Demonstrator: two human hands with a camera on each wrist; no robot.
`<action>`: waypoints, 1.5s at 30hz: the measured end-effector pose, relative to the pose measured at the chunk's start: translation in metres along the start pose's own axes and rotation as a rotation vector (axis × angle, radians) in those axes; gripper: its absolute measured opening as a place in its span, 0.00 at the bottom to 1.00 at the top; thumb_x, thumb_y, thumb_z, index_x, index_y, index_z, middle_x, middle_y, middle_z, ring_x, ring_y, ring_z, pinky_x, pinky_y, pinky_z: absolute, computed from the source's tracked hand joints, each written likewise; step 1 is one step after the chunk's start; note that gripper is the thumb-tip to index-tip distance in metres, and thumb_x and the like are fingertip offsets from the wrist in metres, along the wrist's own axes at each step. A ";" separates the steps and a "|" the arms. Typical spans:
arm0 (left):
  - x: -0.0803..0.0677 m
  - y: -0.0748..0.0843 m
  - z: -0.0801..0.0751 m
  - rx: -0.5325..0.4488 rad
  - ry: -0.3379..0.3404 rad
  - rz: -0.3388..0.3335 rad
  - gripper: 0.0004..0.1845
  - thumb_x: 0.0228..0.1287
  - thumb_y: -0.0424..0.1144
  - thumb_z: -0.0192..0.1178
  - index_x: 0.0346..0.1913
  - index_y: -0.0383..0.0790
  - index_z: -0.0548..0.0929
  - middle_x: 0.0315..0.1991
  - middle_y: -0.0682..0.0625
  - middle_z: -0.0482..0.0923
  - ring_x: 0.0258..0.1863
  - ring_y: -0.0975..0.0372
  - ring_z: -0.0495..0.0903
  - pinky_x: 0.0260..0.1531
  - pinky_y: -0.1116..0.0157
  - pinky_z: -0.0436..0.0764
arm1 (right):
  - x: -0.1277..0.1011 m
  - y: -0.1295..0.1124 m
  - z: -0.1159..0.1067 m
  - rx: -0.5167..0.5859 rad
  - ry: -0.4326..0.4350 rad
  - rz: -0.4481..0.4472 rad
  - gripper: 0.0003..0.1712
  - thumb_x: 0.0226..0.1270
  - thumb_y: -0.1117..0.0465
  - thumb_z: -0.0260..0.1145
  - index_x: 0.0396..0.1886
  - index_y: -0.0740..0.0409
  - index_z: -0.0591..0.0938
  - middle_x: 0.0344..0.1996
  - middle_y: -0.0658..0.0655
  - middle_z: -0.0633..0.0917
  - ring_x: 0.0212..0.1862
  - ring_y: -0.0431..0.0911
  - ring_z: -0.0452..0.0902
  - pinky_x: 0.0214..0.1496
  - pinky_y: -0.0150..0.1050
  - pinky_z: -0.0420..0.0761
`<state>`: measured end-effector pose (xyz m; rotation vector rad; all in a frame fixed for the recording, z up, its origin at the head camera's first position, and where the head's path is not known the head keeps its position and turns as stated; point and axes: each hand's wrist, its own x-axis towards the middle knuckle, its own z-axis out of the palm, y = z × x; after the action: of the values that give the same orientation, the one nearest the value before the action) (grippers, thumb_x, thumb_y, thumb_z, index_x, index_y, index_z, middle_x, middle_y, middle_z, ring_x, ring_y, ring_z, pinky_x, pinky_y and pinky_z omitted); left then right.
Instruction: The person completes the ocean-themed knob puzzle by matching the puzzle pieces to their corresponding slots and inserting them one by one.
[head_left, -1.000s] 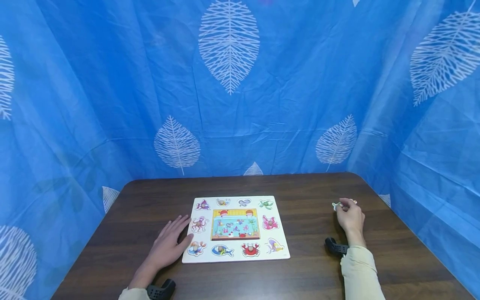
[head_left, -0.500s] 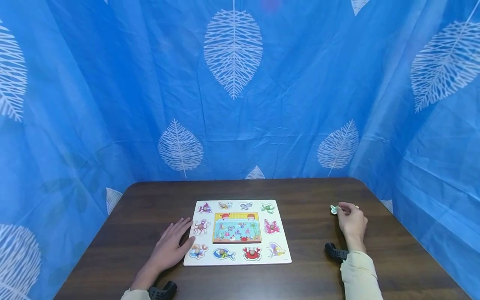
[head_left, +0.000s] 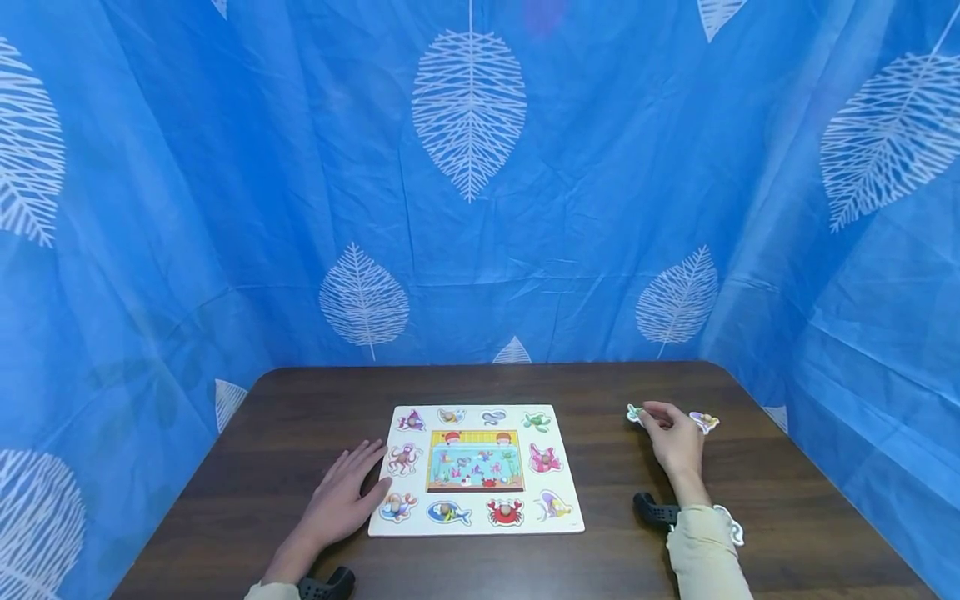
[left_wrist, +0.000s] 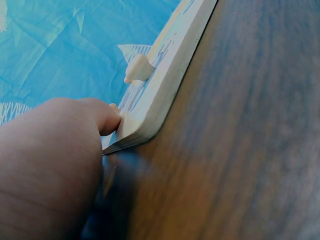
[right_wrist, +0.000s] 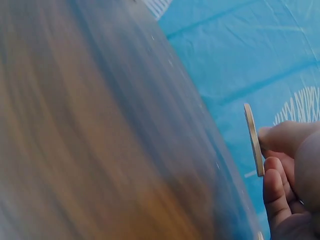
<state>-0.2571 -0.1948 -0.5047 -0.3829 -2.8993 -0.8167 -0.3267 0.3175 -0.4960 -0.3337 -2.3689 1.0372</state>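
Head view: at lower left, the left hand is laid flat, fingers spread, against the left edge of a wooden puzzle board at centre on a dark table. At right, a small puzzle piece is pinched in the right hand; another piece is seen just beyond it.

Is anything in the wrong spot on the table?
Yes. One puzzle piece lies loose on the table, far right of the puzzle board. The right hand pinches another small piece off the board too.
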 end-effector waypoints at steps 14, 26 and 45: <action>0.009 -0.005 -0.002 0.009 -0.021 -0.009 0.31 0.76 0.50 0.58 0.74 0.38 0.72 0.76 0.39 0.67 0.79 0.43 0.60 0.78 0.40 0.56 | -0.010 -0.030 0.042 0.112 -0.149 -0.053 0.14 0.68 0.56 0.75 0.48 0.57 0.90 0.42 0.59 0.92 0.41 0.46 0.83 0.39 0.26 0.77; 0.015 -0.009 -0.001 -0.005 -0.027 0.001 0.31 0.76 0.50 0.58 0.74 0.38 0.72 0.76 0.40 0.68 0.79 0.44 0.60 0.78 0.41 0.56 | -0.029 -0.057 0.071 0.143 -0.289 -0.104 0.11 0.67 0.57 0.75 0.47 0.54 0.90 0.40 0.53 0.91 0.39 0.44 0.81 0.40 0.31 0.80; -0.012 -0.010 -0.011 -0.038 0.022 0.015 0.28 0.75 0.47 0.62 0.70 0.35 0.76 0.69 0.40 0.77 0.75 0.45 0.68 0.76 0.40 0.59 | -0.025 -0.068 0.084 0.111 -0.408 -0.136 0.08 0.65 0.59 0.77 0.43 0.53 0.90 0.38 0.50 0.90 0.35 0.43 0.79 0.38 0.33 0.78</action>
<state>-0.2477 -0.2112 -0.5019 -0.3958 -2.8606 -0.8699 -0.3539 0.2098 -0.5028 0.0907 -2.6275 1.2614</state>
